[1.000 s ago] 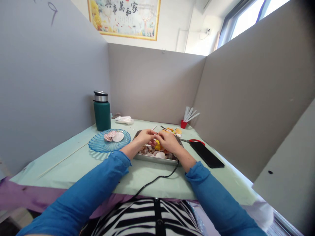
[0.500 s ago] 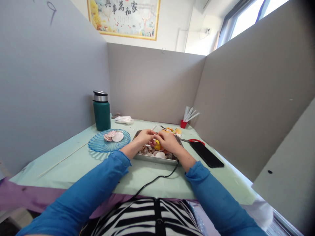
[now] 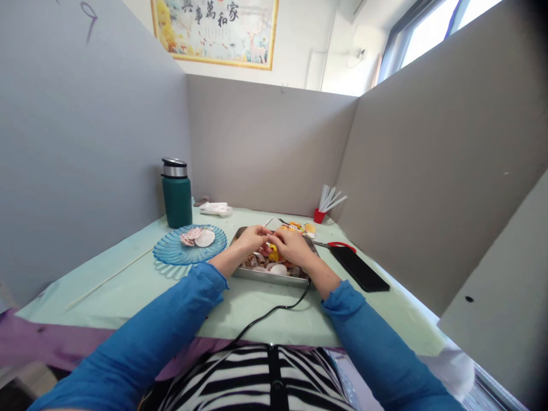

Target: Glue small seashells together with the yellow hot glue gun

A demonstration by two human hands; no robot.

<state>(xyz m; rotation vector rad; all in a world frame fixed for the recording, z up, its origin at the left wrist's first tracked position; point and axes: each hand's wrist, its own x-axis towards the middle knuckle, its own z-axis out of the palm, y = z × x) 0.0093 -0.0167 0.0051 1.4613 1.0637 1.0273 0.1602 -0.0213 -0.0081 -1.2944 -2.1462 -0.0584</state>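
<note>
My left hand (image 3: pixel 252 240) and my right hand (image 3: pixel 291 245) meet over a metal tray (image 3: pixel 268 277), their fingertips pinched together. Whatever sits between the fingers is too small and too covered to make out. Below the hands, the tray holds several shells and stones, among them a white shell (image 3: pixel 278 270). A small yellow object (image 3: pixel 274 253) shows just under my right fingers; I cannot tell whether they touch it. A thin white stick (image 3: pixel 268 222) pokes up behind my fingertips.
On the left are a blue glass plate (image 3: pixel 165 251) with several shells and a green bottle (image 3: pixel 177 202). To the right lie red-handled scissors (image 3: pixel 342 246) and a black phone (image 3: pixel 359 268). Behind stands a red cup (image 3: pixel 319 216) of white sticks. A black cable (image 3: pixel 274 310) crosses the tablecloth toward me.
</note>
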